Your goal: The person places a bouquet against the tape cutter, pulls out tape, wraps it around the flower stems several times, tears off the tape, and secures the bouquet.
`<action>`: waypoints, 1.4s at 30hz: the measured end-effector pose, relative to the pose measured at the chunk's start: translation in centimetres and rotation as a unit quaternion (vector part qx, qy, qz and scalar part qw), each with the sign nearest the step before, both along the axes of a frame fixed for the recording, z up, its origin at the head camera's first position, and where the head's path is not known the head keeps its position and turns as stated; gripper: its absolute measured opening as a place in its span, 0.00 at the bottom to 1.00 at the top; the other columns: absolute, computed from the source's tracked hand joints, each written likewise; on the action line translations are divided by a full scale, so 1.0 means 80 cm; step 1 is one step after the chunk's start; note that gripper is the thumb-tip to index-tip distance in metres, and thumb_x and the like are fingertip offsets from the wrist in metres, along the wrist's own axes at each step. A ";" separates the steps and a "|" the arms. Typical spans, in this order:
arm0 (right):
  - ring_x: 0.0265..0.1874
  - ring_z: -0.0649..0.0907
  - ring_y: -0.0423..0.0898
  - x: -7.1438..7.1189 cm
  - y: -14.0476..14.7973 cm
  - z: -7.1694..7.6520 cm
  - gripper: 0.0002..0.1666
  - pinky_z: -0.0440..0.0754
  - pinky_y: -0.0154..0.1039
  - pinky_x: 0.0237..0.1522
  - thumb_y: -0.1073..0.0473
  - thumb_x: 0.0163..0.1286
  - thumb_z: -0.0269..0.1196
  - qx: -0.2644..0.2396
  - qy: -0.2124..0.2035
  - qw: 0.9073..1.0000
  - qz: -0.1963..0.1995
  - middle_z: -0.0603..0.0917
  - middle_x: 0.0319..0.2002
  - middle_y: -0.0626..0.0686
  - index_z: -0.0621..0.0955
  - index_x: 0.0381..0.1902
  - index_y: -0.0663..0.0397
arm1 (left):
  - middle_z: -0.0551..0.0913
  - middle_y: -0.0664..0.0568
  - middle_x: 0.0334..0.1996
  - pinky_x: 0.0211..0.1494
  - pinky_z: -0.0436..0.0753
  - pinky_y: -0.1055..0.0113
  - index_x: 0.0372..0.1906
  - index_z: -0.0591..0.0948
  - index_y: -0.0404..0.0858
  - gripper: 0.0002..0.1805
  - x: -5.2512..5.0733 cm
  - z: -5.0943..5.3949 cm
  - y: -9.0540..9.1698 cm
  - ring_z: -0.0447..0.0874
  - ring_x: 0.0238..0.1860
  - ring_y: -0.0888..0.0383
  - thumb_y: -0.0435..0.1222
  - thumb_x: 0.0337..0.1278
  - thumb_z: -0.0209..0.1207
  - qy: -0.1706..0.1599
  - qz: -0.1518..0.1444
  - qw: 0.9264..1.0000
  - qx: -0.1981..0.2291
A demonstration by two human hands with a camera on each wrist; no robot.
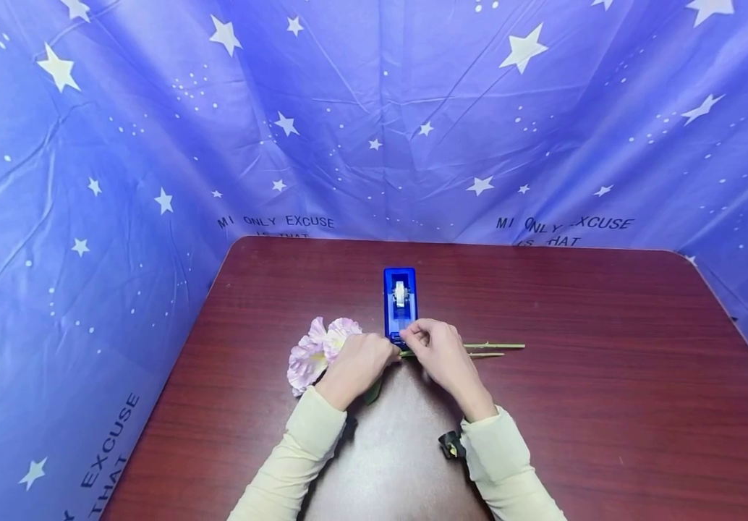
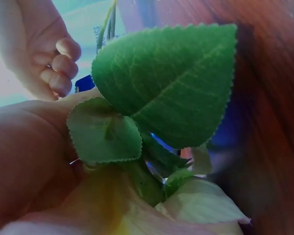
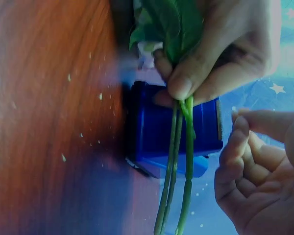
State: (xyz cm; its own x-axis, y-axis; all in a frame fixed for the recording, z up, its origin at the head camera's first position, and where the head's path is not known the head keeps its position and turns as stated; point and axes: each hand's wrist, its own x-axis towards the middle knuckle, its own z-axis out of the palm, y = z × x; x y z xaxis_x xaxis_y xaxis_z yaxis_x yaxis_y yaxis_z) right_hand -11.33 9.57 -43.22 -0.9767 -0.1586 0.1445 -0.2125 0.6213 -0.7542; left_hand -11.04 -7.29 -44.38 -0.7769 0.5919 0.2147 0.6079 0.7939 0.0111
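My left hand (image 1: 362, 362) grips the green stems (image 3: 176, 161) of artificial flowers just below their leaves (image 2: 171, 83). Pale pink blossoms (image 1: 309, 358) lie to its left. The stems run right across the front of a blue tape dispenser (image 1: 401, 307), which holds a small roll of clear tape (image 1: 401, 294). At the dispenser's cutting edge, the curled thumb and forefinger of my right hand (image 1: 442, 358) meet and appear to pinch the tape's end. The tape between those fingertips is hard to make out.
A dark red wood-grain table (image 1: 608, 405) lies under everything, with a glossy pale reflection near its front. Blue cloth (image 1: 374, 94) with white stars hangs around the back and sides. Tiny pale specks (image 3: 63, 157) show on the wood in the right wrist view.
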 end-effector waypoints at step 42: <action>0.16 0.74 0.35 0.031 0.006 -0.011 0.09 0.71 0.30 0.20 0.61 0.68 0.64 -0.068 -0.093 0.993 0.002 0.83 0.21 0.53 0.85 0.30 0.60 | 0.81 0.57 0.18 0.22 0.78 0.62 0.20 0.82 0.52 0.13 0.003 -0.003 0.002 0.80 0.19 0.59 0.35 0.59 0.62 0.008 0.001 1.000 0.021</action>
